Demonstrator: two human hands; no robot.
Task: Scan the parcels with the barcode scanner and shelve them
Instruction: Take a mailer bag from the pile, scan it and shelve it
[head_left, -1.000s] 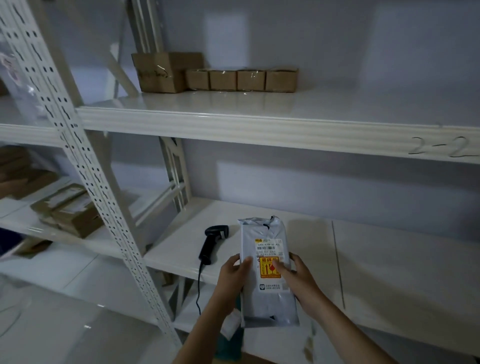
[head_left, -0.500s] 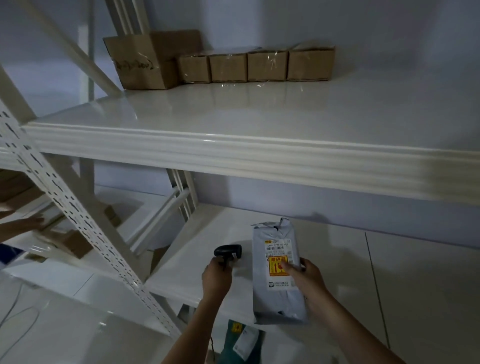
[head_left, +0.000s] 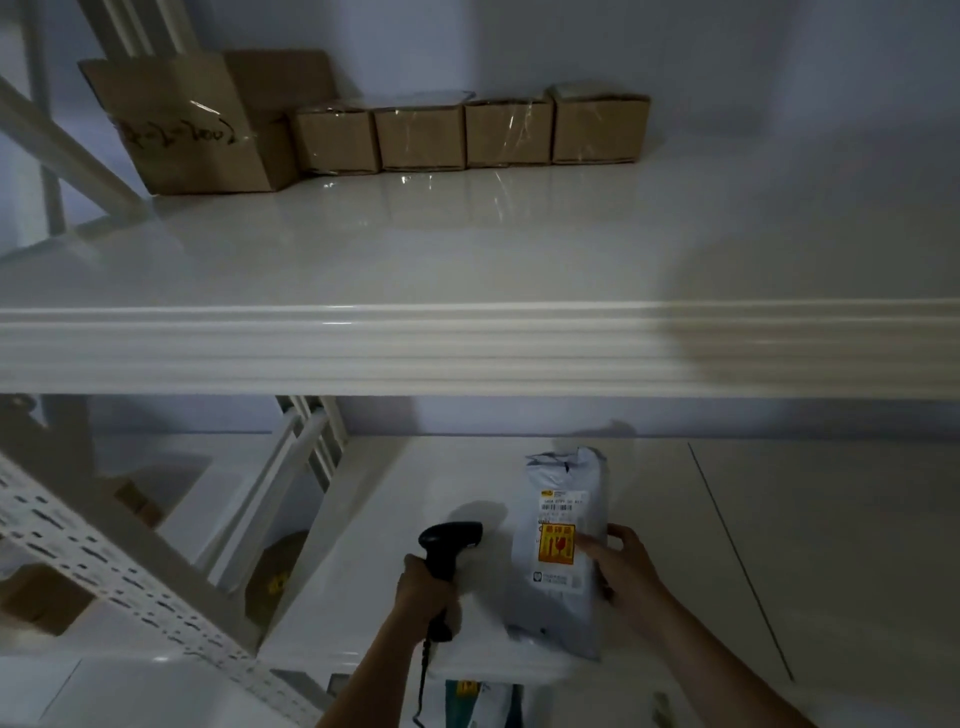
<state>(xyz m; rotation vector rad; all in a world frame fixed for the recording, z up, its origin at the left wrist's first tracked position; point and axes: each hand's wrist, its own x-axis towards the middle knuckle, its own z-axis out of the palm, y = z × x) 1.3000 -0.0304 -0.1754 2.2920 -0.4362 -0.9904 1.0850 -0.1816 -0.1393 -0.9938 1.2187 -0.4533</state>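
Note:
A grey plastic mailer parcel (head_left: 563, 499) with a white barcode label and a yellow-red sticker lies over the lower white shelf (head_left: 727, 545). My right hand (head_left: 621, 564) holds its right edge, thumb on the label side. My left hand (head_left: 426, 592) grips the handle of a black barcode scanner (head_left: 449, 543), just left of the parcel. The scanner's head points right, toward the parcel. Its cable hangs down past the shelf edge.
The upper shelf (head_left: 467, 343) carries one large cardboard box (head_left: 192, 130) and a row of several small boxes (head_left: 467, 132) at the back. A perforated white upright (head_left: 104, 561) slants at lower left. More parcels (head_left: 470, 701) lie below the lower shelf.
My left hand let go of the parcel, took hold of the scanner and lifted it beside the parcel. My view rose toward the upper shelf.

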